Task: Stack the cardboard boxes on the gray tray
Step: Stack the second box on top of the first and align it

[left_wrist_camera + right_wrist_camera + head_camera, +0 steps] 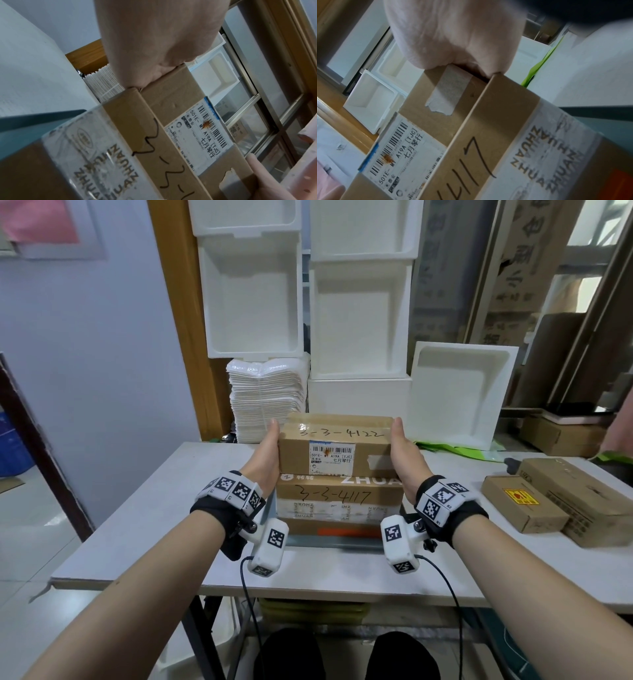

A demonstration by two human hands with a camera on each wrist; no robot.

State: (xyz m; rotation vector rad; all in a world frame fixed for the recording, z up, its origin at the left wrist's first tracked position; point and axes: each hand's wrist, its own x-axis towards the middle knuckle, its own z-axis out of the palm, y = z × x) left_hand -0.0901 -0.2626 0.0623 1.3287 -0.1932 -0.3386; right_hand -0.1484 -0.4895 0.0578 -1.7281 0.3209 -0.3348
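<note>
Top box: the cardboard box marked 3-3-4122 (pixel 335 444) is a sealed carton with a white barcode label on its near face; it sits on the box marked 3-3-4117 (pixel 339 497), whether fully settled or just touching I cannot tell.
Stack: a third carton with an orange strip (pixel 342 529) lies under those two, inside the gray tray (pixel 334 542), whose low wall shows at the near edge.
Left hand: the left hand (pixel 265 455) lies flat against the top box's left end, thumb along the upper edge; the fingers are hidden behind the box, so how far they curl I cannot tell.
Right hand: the right hand (pixel 404 455) mirrors it on the right end, palm pressed to the cardboard (its wrist view shows the palm at the taped corner).
Handling: stiff walls that likely take a two-palm squeeze without buckling; probably light to moderate in weight. Clear tape on the top looks slick, so the bare cardboard ends are the better hold.
Where to hold: both short ends, low enough to steady the box while its edges line up with the carton beneath.
Remaining boxes: two more cartons, the brown carton with a yellow sticker (pixel 522 503) and the long brown carton (pixel 579 498), lie on the white table (pixel 144 508), well to the right of the tray.
</note>
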